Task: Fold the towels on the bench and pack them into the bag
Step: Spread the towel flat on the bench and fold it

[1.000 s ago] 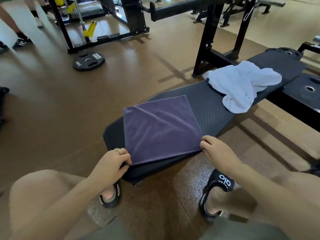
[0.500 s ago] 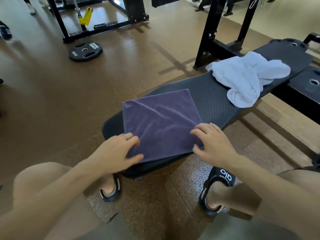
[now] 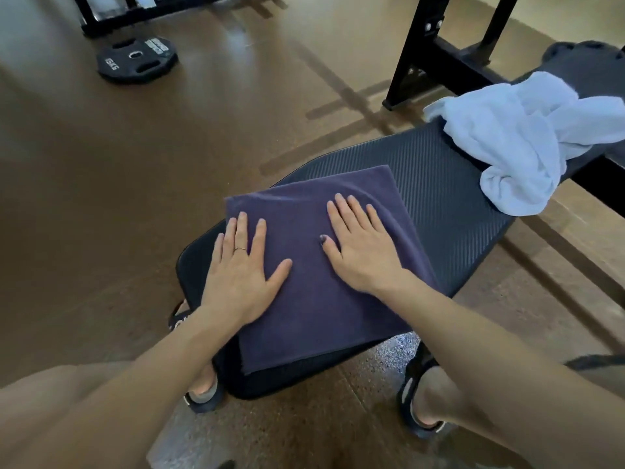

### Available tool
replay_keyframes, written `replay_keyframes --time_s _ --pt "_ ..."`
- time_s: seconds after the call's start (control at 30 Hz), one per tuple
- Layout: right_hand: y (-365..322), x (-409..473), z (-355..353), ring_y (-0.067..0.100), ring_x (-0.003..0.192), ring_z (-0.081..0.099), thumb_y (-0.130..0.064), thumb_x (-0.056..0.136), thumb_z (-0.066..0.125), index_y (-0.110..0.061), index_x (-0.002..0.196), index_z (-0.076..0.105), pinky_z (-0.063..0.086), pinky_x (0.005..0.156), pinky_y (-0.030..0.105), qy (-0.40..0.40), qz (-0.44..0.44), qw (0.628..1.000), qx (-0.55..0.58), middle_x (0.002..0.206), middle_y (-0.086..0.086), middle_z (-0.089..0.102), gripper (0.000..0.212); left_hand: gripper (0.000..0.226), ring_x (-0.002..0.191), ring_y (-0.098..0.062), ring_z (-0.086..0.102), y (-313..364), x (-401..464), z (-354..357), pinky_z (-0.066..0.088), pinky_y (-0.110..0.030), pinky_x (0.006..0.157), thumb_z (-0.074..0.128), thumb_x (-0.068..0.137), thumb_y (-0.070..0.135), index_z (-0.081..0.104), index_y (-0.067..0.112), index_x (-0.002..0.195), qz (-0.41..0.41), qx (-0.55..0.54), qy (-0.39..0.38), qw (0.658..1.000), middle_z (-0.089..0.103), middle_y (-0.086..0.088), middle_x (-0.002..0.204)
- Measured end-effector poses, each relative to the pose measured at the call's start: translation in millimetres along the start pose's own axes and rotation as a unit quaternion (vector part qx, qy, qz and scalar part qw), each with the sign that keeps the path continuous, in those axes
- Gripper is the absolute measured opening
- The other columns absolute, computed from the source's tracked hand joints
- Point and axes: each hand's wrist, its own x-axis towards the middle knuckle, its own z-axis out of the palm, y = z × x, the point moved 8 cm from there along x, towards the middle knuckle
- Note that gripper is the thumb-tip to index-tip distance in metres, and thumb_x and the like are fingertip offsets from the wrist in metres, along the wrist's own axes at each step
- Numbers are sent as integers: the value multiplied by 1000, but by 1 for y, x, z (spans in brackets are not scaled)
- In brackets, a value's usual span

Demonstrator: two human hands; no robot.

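Bare bench [image 3: 436, 198] between purple towel [image 3: 318, 299] and crumpled white towel [image 3: 514, 140].

White towel [image 3: 527, 137] cut by right edge; bench [image 3: 439, 198] far end likewise; sandals [image 3: 419, 401] partly under forearms

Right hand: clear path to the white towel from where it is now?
Probably yes. The right hand lies flat on the purple towel; only bare bench separates it from the white towel.

Under your flat grips you had matt, napped purple cloth [image 3: 324, 292]; beyond them, ribbed matt table padding [image 3: 436, 194] and fluffy white terry [image 3: 514, 143].
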Motion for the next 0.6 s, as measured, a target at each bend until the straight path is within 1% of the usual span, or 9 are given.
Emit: replay_keyframes --time_s 0.07,0.13,0.2,0.23,0.27,0.33,0.43,0.53,0.6 --pt "1 4 -4 17 157 -8 -50 106 14 -17 163 2 -6 127 40 6 9 1000 0 171 1 -5 67 87 157 -26 -15 -2 0 -2 -4 -42 128 7 94 74 -5 22 163 0 0 21 1000 -15 -11 170" --pt "-13 15 -26 18 157 -3 -52 103 12 -14 163 7 -2 128 41 67 -1 998 19 171 3 1 71 91 156 -25 -16 -1 2 -2 -5 -42 127 4 91 76 -5 22 163 0 -4 25 1000 -15 -11 169" --pt "-21 26 -38 17 157 0 -52 102 11 -15 163 9 0 128 40 100 -35 994 31 170 1 4 72 91 156 -25 -16 -1 2 1 -6 -41 127 5 91 77 -5 23 164 1 -7 25 1000 -16 -10 169" --pt "-16 31 -36 16 157 -1 -52 102 11 -16 163 9 0 128 39 96 -40 994 28 170 -1 3 70 91 156 -24 -16 -2 1 1 -6 -41 127 6 91 77 -4 23 164 0 -8 25 1000 -16 -10 170" --pt "-3 37 -32 15 157 -2 -52 104 12 -18 163 7 -2 128 38 77 -25 997 22 170 -2 1 68 91 156 -24 -16 -3 2 2 -6 -41 127 6 92 77 -4 24 164 -2 -6 23 1000 -15 -9 170" --pt "34 48 -21 15 157 -5 -50 106 14 -20 163 6 -3 128 38 32 36 999 20 171 -2 -1 65 91 156 -24 -15 -4 1 2 -5 -41 127 6 91 78 -4 24 164 -6 0 19 1000 -14 -9 170" --pt "71 59 -24 14 157 -5 -50 107 15 -18 163 6 -2 127 36 25 77 996 30 171 -2 0 65 91 157 -25 -15 -3 1 0 -5 -42 127 4 90 78 -4 24 164 -7 -1 22 1000 -14 -10 170" --pt "90 59 -29 13 157 -6 -51 107 14 -19 163 3 -2 127 36 19 81 996 20 171 -4 -2 66 92 157 -25 -15 -1 1 -1 -3 -43 128 3 90 78 -4 24 164 -8 -1 16 1000 -15 -10 170" --pt "95 56 -33 14 157 -6 -52 106 14 -17 163 3 -2 128 36 29 102 994 23 171 -1 -2 68 93 157 -25 -14 0 1 -2 -4 -43 127 1 88 79 -6 25 163 -12 4 6 1000 -15 -9 170"
